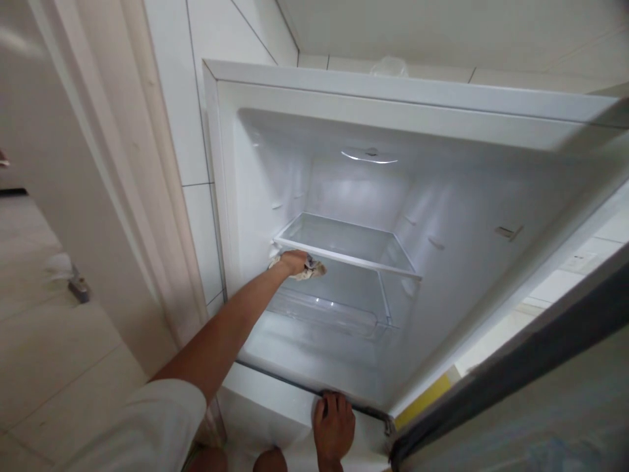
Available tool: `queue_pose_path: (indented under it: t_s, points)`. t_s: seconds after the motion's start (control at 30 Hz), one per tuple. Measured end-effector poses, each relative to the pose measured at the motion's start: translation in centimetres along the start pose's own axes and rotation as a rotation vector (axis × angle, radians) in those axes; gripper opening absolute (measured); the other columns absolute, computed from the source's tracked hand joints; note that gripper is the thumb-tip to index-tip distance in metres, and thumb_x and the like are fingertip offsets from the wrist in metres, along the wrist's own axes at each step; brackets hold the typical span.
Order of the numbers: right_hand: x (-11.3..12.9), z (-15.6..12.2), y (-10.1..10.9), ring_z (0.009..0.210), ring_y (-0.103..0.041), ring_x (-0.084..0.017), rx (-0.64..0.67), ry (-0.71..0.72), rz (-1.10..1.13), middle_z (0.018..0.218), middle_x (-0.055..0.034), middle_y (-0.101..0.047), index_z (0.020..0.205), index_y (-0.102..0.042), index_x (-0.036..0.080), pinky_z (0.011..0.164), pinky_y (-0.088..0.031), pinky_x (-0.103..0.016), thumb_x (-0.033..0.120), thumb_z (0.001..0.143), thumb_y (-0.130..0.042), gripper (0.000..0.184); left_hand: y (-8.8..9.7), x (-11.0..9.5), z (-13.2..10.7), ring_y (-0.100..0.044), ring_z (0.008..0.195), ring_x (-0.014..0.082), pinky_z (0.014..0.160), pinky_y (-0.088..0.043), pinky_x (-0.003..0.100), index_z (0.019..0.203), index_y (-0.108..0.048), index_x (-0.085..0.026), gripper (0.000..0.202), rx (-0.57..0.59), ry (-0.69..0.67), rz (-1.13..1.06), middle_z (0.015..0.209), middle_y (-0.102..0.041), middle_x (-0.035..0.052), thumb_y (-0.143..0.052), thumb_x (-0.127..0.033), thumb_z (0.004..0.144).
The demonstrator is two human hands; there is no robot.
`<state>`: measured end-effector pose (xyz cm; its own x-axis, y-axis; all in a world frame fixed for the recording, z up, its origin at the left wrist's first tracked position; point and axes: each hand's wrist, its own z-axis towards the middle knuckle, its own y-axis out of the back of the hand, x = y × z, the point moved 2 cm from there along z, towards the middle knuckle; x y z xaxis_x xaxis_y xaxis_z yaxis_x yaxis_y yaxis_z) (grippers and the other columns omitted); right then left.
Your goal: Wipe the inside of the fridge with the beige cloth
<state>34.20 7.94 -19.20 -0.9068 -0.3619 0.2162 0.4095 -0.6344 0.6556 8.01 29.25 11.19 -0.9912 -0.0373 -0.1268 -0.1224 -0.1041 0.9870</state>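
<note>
My left hand (293,261) reaches into the open fridge (324,95), closed around a crumpled, patterned pale cloth (314,269). It is just under the front edge of the upper glass shelf (344,236), near the left inner wall. Below the hand lies a lower glass shelf (348,288), and under that a clear plastic drawer (329,314). My right hand (335,423) rests at the fridge's bottom front, fingers curled over the top edge of the white lower door (275,396).
The open fridge door (540,393) with its dark seal stands at the right. A pale door frame (132,151) runs close along the left. A lamp cover (371,156) sits on the inner ceiling. My knees (270,460) are at the bottom edge.
</note>
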Motion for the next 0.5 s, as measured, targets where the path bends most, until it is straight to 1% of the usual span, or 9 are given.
queue_pose_path:
  t_s: [0.07, 0.17, 0.3, 0.4, 0.5]
  points:
    - [-0.3, -0.3, -0.5, 0.08, -0.055, -0.025, -0.004, 0.013, -0.005, 0.085, -0.0059, -0.064, 0.089, -0.062, 0.023, 0.076, -0.036, -0.037, 0.017, 0.095, -0.048, 0.016, -0.2, 0.1, 1.7, -0.064, 0.116, 0.0247, 0.101, -0.052, 0.049, 0.12, -0.066, -0.017, 0.037, -0.002, 0.009, -0.024, 0.126, -0.067, 0.0102, -0.066, -0.042, 0.094]
    - [-0.7, -1.0, -1.4, 0.078, -0.055, -0.024, -0.011, 0.047, -0.001, 0.085, -0.0054, -0.064, 0.088, -0.06, 0.024, 0.074, -0.037, -0.037, 0.016, 0.095, -0.047, 0.017, -0.6, 0.1, 4.0, -0.063, 0.118, 0.025, 0.103, -0.051, 0.05, 0.124, -0.063, -0.017, 0.037, -0.044, 0.015, -0.068, 0.13, -0.065, 0.0112, -0.062, -0.04, 0.096]
    - [-1.1, -1.5, -2.2, 0.076, -0.055, -0.023, -0.023, 0.071, 0.017, 0.085, -0.0049, -0.064, 0.091, -0.059, 0.025, 0.071, -0.037, -0.036, 0.016, 0.095, -0.048, 0.015, -1.8, 0.1, 6.7, -0.063, 0.119, 0.0259, 0.102, -0.051, 0.05, 0.126, -0.062, -0.015, 0.04, -0.081, 0.038, -0.122, 0.13, -0.064, 0.0124, -0.06, -0.042, 0.097]
    - [-1.1, -1.6, -2.1, 0.075, -0.055, -0.023, -0.027, 0.074, 0.015, 0.083, -0.0046, -0.062, 0.092, -0.059, 0.024, 0.071, -0.036, -0.036, 0.016, 0.095, -0.048, 0.014, -2.8, 0.2, 8.3, -0.064, 0.117, 0.0265, 0.1, -0.053, 0.048, 0.131, -0.058, -0.015, 0.05, -0.084, 0.072, -0.156, 0.131, -0.065, 0.0142, -0.06, -0.05, 0.095]
    - [-1.0, -1.5, -1.9, 0.076, -0.055, -0.023, 0.009, 0.067, 0.011, 0.083, -0.0046, -0.062, 0.092, -0.059, 0.024, 0.073, -0.036, -0.037, 0.017, 0.095, -0.048, 0.014, -3.5, 0.2, 9.4, -0.064, 0.12, 0.0291, 0.098, -0.053, 0.04, 0.134, -0.055, -0.015, 0.065, -0.08, 0.071, -0.186, 0.133, -0.065, 0.0167, -0.07, -0.054, 0.084]
